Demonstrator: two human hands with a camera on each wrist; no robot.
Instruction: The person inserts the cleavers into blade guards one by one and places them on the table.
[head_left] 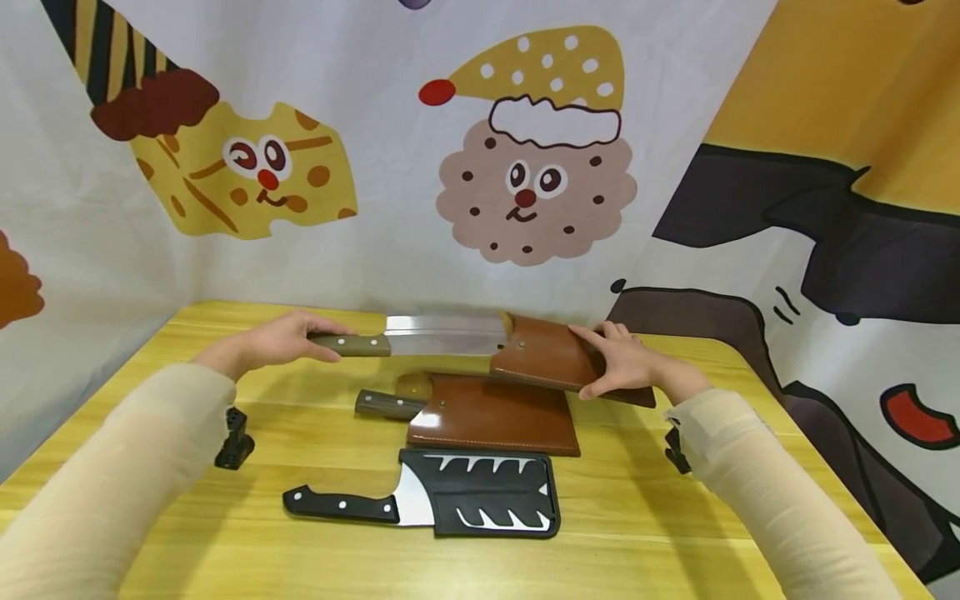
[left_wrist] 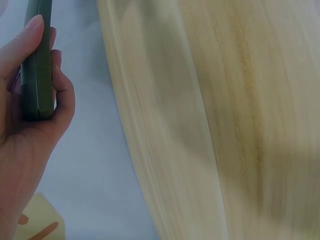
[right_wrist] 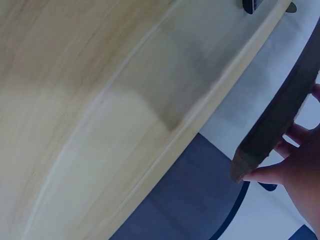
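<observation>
My left hand grips the olive-green riveted handle of a cleaver, thumb and fingers wrapped round it in the left wrist view. Its bare steel blade points right, and the tip end is hidden in the mouth of a brown leather sheath. The far end of that sheath is pinched by my right hand, thumb below and fingers above. Both are raised above the table; in the right wrist view the sheath shows edge-on.
Just below lies another cleaver in a brown leather sheath, its dark handle pointing left. Nearer the front is a black-handled cleaver in a black slotted cover. A patterned cloth hangs behind the wooden table.
</observation>
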